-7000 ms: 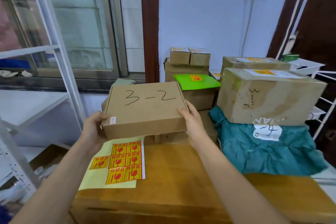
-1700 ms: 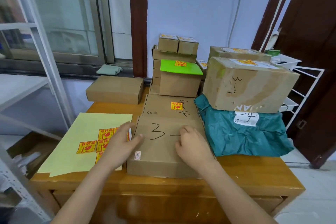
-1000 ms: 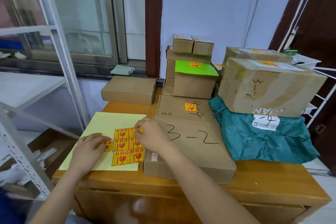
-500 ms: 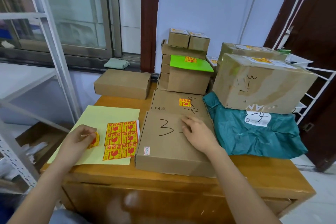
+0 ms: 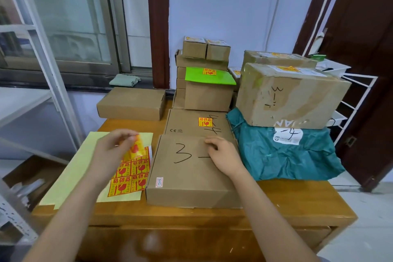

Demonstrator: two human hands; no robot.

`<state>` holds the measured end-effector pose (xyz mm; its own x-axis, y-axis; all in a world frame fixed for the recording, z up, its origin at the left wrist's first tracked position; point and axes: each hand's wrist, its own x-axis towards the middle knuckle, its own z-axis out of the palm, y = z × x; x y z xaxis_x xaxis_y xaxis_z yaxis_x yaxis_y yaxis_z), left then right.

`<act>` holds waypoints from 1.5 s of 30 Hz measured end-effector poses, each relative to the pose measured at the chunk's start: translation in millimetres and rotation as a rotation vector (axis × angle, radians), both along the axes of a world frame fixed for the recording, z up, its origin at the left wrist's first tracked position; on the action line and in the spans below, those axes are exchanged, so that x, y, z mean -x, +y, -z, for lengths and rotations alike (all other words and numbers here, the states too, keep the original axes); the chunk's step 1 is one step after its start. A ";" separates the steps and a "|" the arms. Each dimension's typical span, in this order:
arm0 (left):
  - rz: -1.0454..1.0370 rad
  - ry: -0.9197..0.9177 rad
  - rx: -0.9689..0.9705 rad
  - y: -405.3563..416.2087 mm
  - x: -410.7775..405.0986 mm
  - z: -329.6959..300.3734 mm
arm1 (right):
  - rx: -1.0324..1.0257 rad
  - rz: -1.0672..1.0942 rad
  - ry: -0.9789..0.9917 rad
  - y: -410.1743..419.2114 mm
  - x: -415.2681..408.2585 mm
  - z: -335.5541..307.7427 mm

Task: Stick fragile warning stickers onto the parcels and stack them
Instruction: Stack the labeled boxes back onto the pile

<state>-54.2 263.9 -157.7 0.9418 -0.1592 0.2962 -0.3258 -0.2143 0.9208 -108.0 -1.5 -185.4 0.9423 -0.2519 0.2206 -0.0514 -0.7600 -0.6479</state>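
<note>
A flat cardboard parcel [image 5: 187,176] marked "3-" lies on the wooden table [image 5: 297,202] in front of me. My right hand [image 5: 223,155] rests on its top, fingers loosely bent, covering part of the writing. My left hand [image 5: 112,151] pinches a peeled yellow-and-red fragile sticker [image 5: 136,148], lifted above the yellow sticker sheet [image 5: 80,170] that lies left of the parcel. Several stickers [image 5: 129,178] remain on the sheet.
Behind lies a flat box [image 5: 195,122] bearing a sticker, then stacked small boxes and a green-topped box [image 5: 209,95]. A large carton [image 5: 291,95] sits on a teal bag [image 5: 285,155] at right. A plain box [image 5: 131,103] is back left. A white metal rack [image 5: 53,74] stands left.
My left hand has lifted a sticker off the sheet and carried it up and to the right, toward the parcel. My right hand stays on the parcel's top.
</note>
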 end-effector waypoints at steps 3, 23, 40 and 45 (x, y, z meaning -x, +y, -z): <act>0.195 -0.056 -0.128 -61.0 9.6 -9.2 | -0.166 0.040 -0.054 -0.3 3.2 -2.8; 0.302 0.139 0.007 -125.6 -2.2 15.8 | -0.232 0.008 -0.102 -1.8 3.5 -2.0; 0.312 0.097 -0.067 -127.9 -2.8 18.7 | -0.244 0.089 -0.159 -1.5 3.5 0.2; 0.325 0.070 -0.137 -128.8 -2.7 19.5 | -0.193 0.109 -0.141 -2.2 2.3 3.3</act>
